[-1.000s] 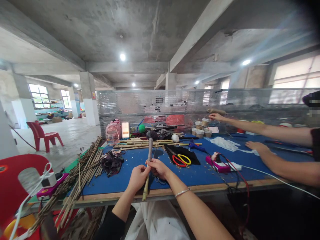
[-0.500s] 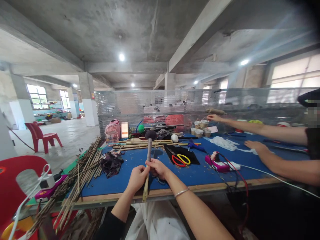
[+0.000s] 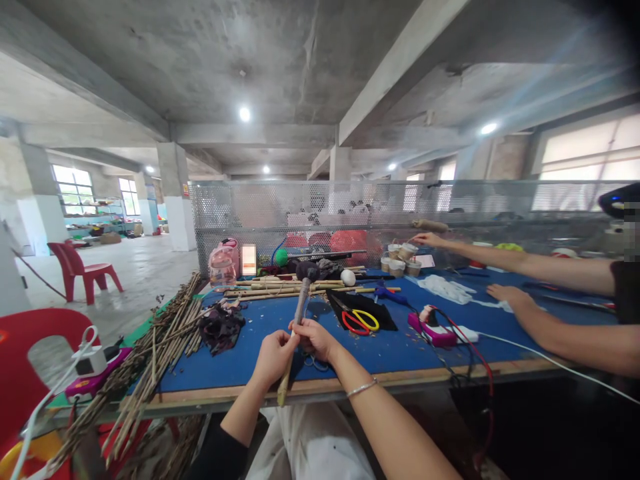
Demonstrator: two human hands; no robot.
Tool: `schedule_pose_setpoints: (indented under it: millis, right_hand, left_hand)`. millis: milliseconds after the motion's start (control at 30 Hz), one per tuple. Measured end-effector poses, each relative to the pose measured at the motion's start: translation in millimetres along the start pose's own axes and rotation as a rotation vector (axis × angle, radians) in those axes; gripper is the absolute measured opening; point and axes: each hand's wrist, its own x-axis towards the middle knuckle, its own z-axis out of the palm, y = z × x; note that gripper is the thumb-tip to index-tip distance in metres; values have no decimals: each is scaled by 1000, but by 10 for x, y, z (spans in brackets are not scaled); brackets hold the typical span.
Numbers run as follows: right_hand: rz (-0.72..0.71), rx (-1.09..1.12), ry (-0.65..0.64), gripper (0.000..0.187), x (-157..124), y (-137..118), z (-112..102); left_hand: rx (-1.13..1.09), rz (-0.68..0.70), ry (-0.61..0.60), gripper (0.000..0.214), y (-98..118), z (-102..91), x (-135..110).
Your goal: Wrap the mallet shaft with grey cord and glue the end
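Observation:
A wooden stick (image 3: 285,388) with grey wrapping on its upper part and a dark round head is held over the table's front. My left hand (image 3: 274,358) is closed around it, thumb against the wrapping's lower end. Just above, my right hand (image 3: 316,340) pinches the stick at the grey wrapping; thin grey strands hang below its fingers. Scissors (image 3: 367,320) with one red and one yellow handle lie on a black cloth (image 3: 387,319) right of my hands. To the left is a crumpled dark cloth (image 3: 220,328).
Thin sticks (image 3: 155,353) are heaped at the left table edge. A blue glue gun (image 3: 389,292) and purple power strip (image 3: 433,330) with cables lie right. Behind stand a phone (image 3: 249,260) and small cups (image 3: 397,268). Another person's arms (image 3: 565,327) reach in from the right.
The stick has tilted: its dark head moved right and its lower end left. Both my hands keep their hold. The other person's hand at the cups has shifted slightly.

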Motion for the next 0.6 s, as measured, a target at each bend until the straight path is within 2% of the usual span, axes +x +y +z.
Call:
schedule_pose_setpoints:
  millis: [67, 267, 500, 600]
  right_hand:
    - [13, 3, -3, 42, -6, -10, -3]
    - [-7, -44, 36, 43, 9, -15, 13]
    - [9, -33, -47, 41, 3, -31, 15]
    - [1, -52, -33, 41, 10, -25, 22]
  left_hand:
    - [-1, 19, -10, 40, 5, 8, -2]
    - [64, -27, 78, 34, 55, 21, -15]
    - [-139, -50, -89, 47, 11, -28, -3]
    - [-136, -71, -31, 46, 24, -18, 7]
